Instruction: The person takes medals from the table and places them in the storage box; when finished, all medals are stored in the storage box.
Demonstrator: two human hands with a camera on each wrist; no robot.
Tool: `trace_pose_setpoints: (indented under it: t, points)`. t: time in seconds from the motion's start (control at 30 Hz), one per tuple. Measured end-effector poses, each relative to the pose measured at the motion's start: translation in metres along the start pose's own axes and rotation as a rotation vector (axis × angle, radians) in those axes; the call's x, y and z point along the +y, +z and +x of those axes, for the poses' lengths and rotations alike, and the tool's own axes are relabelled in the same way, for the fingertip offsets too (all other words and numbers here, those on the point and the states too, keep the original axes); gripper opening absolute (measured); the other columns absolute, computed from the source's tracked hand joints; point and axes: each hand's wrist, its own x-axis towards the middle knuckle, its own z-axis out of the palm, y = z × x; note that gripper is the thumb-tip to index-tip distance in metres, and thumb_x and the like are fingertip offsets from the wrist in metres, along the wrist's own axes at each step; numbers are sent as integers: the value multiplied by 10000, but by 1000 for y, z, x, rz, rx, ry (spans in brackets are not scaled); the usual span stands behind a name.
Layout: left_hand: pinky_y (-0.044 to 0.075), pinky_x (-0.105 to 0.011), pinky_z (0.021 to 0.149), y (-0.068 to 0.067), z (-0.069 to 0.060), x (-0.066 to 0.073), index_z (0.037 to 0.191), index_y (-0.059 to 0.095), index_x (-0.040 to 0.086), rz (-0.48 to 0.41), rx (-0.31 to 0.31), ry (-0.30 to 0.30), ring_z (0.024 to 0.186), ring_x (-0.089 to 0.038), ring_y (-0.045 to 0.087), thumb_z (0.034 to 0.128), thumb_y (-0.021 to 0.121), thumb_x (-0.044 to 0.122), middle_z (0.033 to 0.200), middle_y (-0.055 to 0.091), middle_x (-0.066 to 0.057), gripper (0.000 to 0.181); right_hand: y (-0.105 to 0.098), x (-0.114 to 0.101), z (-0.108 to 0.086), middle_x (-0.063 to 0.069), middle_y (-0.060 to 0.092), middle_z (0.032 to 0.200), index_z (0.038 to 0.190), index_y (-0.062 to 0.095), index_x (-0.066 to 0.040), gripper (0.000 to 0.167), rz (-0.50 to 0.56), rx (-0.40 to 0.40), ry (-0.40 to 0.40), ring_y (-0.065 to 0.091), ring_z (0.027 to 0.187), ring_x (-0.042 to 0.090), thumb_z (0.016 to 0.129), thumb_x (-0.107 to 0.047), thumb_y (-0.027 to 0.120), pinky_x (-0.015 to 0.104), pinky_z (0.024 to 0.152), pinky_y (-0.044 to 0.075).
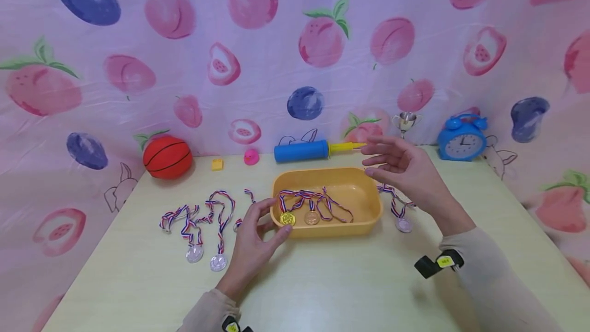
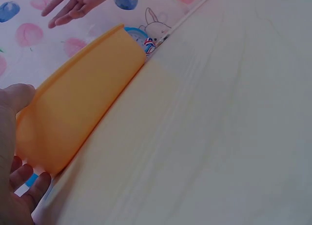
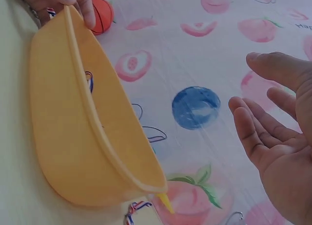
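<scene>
A yellow plastic basin [image 1: 308,231] stands on the table. Inside it lie a gold medal [image 1: 288,219] and a bronze medal [image 1: 312,218], with striped ribbons bunched behind them. My left hand [image 1: 258,240] holds the basin's left end, its thumb at the front rim and its fingers around the end wall. My right hand [image 1: 398,165] is raised above the basin's right end, fingers extended and holding nothing. To the right lies a silver medal [image 1: 403,225] on its ribbon. Two more silver medals, one nearer [image 1: 218,262] and one farther left [image 1: 194,253], lie left of my left hand.
Along the back are a red toy basketball [image 1: 167,158], a yellow block [image 1: 217,164], a pink duck [image 1: 251,157], a blue pump [image 1: 301,151], a small silver trophy [image 1: 406,123] and a blue alarm clock [image 1: 462,138]. A fruit-patterned cloth [image 1: 276,91] hangs behind.
</scene>
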Motion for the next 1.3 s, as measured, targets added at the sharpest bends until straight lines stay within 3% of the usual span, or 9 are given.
trace_pose_setpoints:
  t: [0.23, 0.47, 0.77, 1.07, 1.2, 1.3]
  points:
    - [604, -372, 1105, 0, 0, -1, 1582, 548, 143, 7, 3, -4, 1453, -295, 603, 983, 890, 194, 1570, 576, -89, 692, -24, 1, -11, 77, 700, 1468, 1593, 580, -234, 611, -12, 87, -28, 749, 1232, 160, 1038, -114, 806, 266, 958, 649]
    - [606, -376, 1103, 0, 0, -2, 1582, 548, 143, 6, 2, -1, 1455, -295, 601, 983, 890, 195, 1571, 577, -85, 691, -44, 7, -23, 79, 703, 1454, 1615, 566, -192, 633, -27, 123, -45, 747, 1227, 126, 1037, -56, 788, 230, 941, 643]
    - [609, -366, 1096, 0, 0, 0, 1582, 548, 136, 16, 3, 1, 1451, -296, 603, 981, 891, 190, 1578, 572, -91, 694, -63, 29, -42, -57, 725, 1393, 1609, 561, -196, 624, -113, 156, 25, 750, 1187, 62, 1040, -100, 800, 197, 913, 640]
    - [605, -371, 1104, 0, -1, 1, 1582, 548, 135, 17, 3, -4, 1455, -292, 599, 983, 890, 198, 1584, 567, -88, 693, -70, 58, -68, -28, 714, 1408, 1634, 533, -182, 655, -157, 126, 86, 743, 1195, 20, 1044, -199, 815, 171, 949, 611]
    - [607, -382, 1104, 0, 0, 1, 1581, 548, 137, 20, 6, -8, 1445, -288, 609, 983, 889, 191, 1578, 571, -87, 690, -72, 69, -77, 46, 711, 1410, 1636, 526, -155, 642, -143, 97, 99, 745, 1194, 38, 1055, -177, 798, 172, 952, 614]
    - [610, -392, 1102, 0, 0, 1, 1581, 548, 138, 22, 7, -10, 1443, -290, 611, 984, 889, 193, 1577, 572, -87, 690, -71, 76, -82, 18, 727, 1368, 1630, 535, -148, 624, -124, 80, 116, 752, 1183, 53, 1060, -162, 789, 169, 946, 617]
